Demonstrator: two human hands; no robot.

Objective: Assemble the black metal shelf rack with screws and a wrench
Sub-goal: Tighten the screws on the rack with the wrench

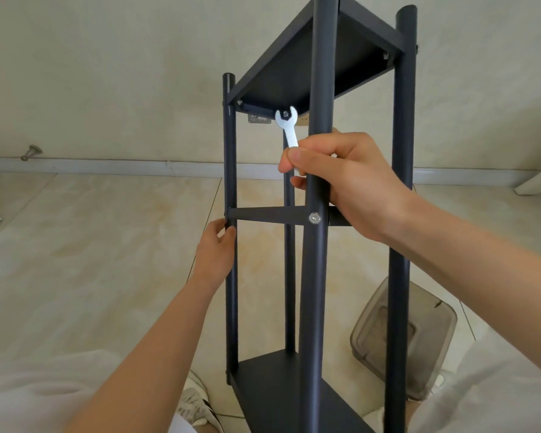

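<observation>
Right grip (350,182) is clamped on the wrench (289,129) handle, pinched between thumb and fingertips. The wrench's open end sits on a nut (285,113) under the upper shelf (294,73), above the crossbar (269,215), and reaching in behind the near post looks like the way to get there. Left grip (214,251) is wrapped round the outer post (231,292) just below the crossbar, likely steadying the rack (317,276) against the turning. A clear box (419,339) lies lower, right of the crossbar.
</observation>
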